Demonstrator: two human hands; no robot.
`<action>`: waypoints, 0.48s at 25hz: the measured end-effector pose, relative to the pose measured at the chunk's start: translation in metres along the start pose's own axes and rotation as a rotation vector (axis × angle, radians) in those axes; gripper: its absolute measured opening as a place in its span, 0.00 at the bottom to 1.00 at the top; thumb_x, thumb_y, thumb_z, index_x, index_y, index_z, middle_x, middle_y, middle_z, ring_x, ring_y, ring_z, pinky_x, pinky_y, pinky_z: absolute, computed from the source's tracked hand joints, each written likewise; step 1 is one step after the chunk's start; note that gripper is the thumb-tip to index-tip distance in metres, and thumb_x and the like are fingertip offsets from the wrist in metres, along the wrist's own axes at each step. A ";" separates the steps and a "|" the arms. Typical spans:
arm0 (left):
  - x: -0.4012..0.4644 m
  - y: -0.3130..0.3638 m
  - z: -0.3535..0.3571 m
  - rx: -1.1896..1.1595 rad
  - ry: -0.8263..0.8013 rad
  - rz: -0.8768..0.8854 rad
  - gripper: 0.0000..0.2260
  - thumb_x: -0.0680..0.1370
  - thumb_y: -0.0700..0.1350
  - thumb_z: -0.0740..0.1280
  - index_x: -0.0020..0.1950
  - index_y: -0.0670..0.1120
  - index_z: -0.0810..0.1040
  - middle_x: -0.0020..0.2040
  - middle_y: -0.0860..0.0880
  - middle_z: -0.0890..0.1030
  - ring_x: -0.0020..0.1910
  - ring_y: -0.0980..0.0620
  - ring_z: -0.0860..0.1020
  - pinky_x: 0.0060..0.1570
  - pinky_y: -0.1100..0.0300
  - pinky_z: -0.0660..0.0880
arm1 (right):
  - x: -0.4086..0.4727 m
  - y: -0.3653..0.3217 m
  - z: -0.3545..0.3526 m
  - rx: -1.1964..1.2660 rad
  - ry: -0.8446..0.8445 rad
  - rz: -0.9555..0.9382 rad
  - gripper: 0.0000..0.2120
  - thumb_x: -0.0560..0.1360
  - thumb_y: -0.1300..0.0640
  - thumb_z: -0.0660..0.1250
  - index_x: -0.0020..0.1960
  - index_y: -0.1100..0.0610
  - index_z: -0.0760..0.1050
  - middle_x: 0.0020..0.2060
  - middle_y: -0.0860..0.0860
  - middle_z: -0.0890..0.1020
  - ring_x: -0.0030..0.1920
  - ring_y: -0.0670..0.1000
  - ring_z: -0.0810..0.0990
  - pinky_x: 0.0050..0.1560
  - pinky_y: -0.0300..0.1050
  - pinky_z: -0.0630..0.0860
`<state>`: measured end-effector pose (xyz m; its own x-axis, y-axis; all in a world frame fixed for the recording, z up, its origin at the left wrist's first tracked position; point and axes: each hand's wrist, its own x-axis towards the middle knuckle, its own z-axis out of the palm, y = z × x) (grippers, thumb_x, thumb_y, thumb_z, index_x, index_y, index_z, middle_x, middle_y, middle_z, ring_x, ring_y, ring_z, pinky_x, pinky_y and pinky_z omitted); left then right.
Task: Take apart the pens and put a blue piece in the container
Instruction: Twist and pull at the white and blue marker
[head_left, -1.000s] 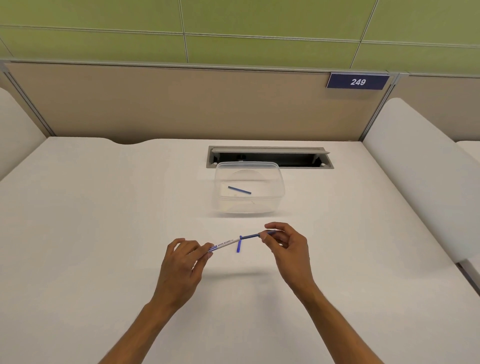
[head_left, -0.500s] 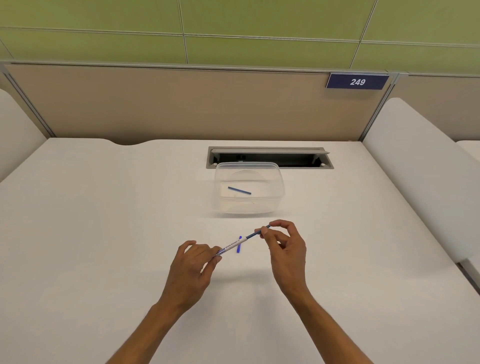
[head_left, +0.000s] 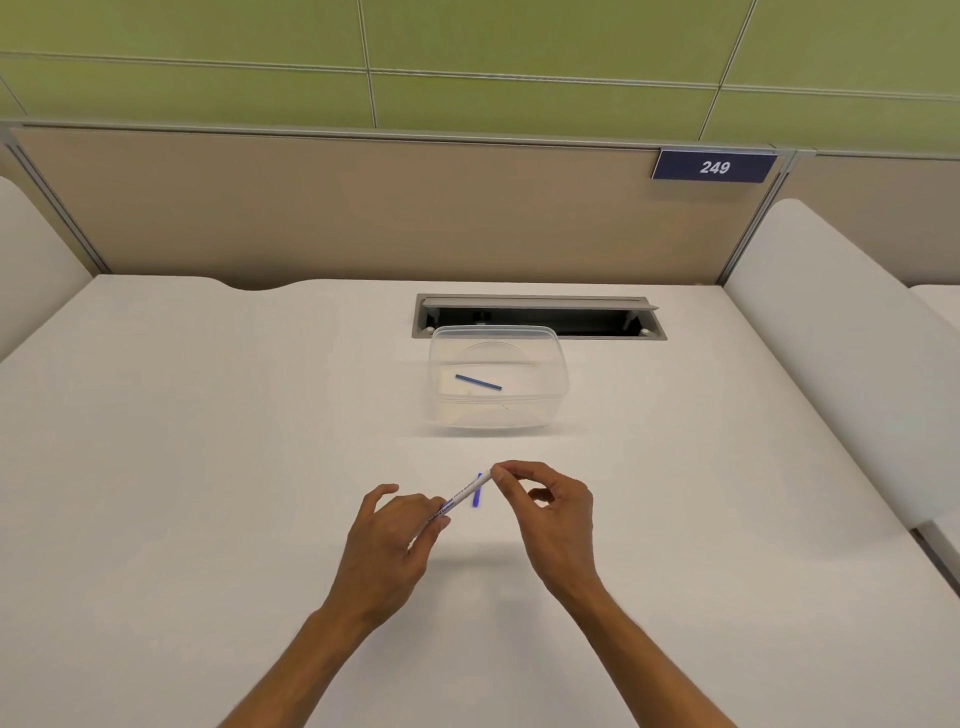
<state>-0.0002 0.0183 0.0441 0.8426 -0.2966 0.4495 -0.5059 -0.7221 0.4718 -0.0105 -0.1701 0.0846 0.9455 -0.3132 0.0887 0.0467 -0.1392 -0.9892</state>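
A white pen (head_left: 462, 496) with blue print is held above the white desk, tilted up to the right. My left hand (head_left: 395, 540) pinches its lower end. My right hand (head_left: 548, 509) has thumb and forefinger closed at its upper tip. A short blue piece (head_left: 477, 491) lies on the desk just behind the pen. A clear plastic container (head_left: 558, 374) stands further back with one blue piece (head_left: 478, 382) lying inside it.
A grey cable slot (head_left: 537, 312) is set into the desk behind the container. A beige partition (head_left: 363, 208) closes the back, with a sign reading 249 (head_left: 714, 166). White padded dividers (head_left: 841, 338) flank the desk on both sides.
The dark blue part that stuck out of the pen toward my right hand has gone in; my right hand's fingers moved left to the pen's tip. Both hands shifted slightly right.
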 end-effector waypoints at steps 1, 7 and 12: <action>0.000 0.000 0.000 -0.006 -0.004 -0.007 0.16 0.79 0.53 0.59 0.50 0.44 0.82 0.41 0.52 0.84 0.38 0.53 0.80 0.62 0.58 0.65 | 0.000 0.000 0.001 -0.003 -0.022 0.002 0.06 0.77 0.57 0.71 0.44 0.49 0.85 0.43 0.41 0.87 0.47 0.43 0.83 0.42 0.31 0.75; -0.001 -0.003 -0.002 -0.090 -0.007 -0.132 0.09 0.78 0.48 0.64 0.49 0.45 0.81 0.39 0.56 0.83 0.38 0.53 0.79 0.63 0.59 0.64 | 0.013 0.028 0.010 -0.111 0.001 0.106 0.09 0.80 0.59 0.65 0.48 0.51 0.83 0.46 0.43 0.86 0.48 0.40 0.82 0.41 0.29 0.73; -0.003 -0.003 -0.002 -0.125 -0.016 -0.164 0.06 0.79 0.45 0.65 0.50 0.46 0.80 0.39 0.57 0.83 0.38 0.55 0.79 0.64 0.61 0.63 | 0.024 0.060 0.028 -0.455 -0.069 0.248 0.04 0.75 0.50 0.69 0.48 0.48 0.80 0.46 0.42 0.84 0.45 0.44 0.81 0.45 0.38 0.74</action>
<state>-0.0018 0.0226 0.0432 0.9180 -0.1918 0.3472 -0.3796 -0.6786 0.6288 0.0239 -0.1598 0.0237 0.9301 -0.3282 -0.1651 -0.3118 -0.4673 -0.8273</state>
